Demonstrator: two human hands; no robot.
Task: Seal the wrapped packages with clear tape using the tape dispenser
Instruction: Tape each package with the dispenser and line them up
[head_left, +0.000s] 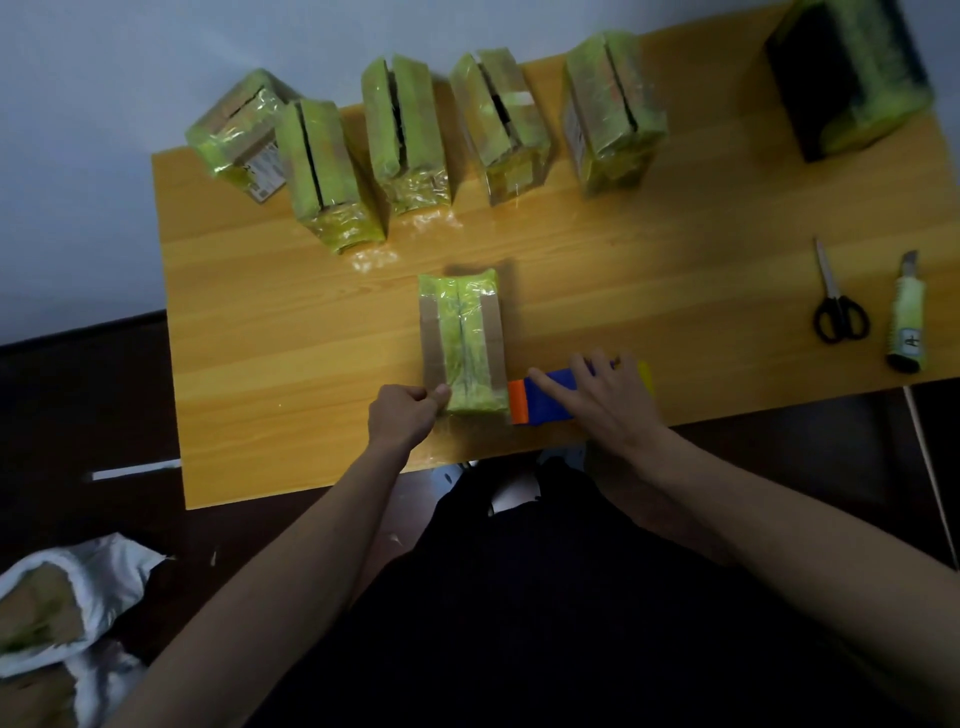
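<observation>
My left hand (408, 415) is curled, thumb and fingers pinching the near left corner of the wrapped package (462, 340) that lies flat on the desk (260, 322) in front of me. Just to the right of that hand, past the package's near end, my right hand (605, 400) lies over the tape dispenser (540, 397) — forefinger stretched forward along its blue body, the other fingers bent round the far side of it. The dispenser's orange end touches the package's near right corner. The package has green film down its middle and bare brown card along both long edges.

Far to the right of my right hand, near the desk's edge, a pair of scissors (836, 306) lies with its black handles toward me, and just beyond it to the right lies a utility knife (906, 317).

Farther out from both hands, five wrapped packages (410, 135) stand in a rough row along the desk's far side, each showing a dark slit along its top. Beyond those, at the far right corner, a larger dark box (847, 78) sits partly covered in green film.

On the floor down to my left — a white bag (67, 613).
</observation>
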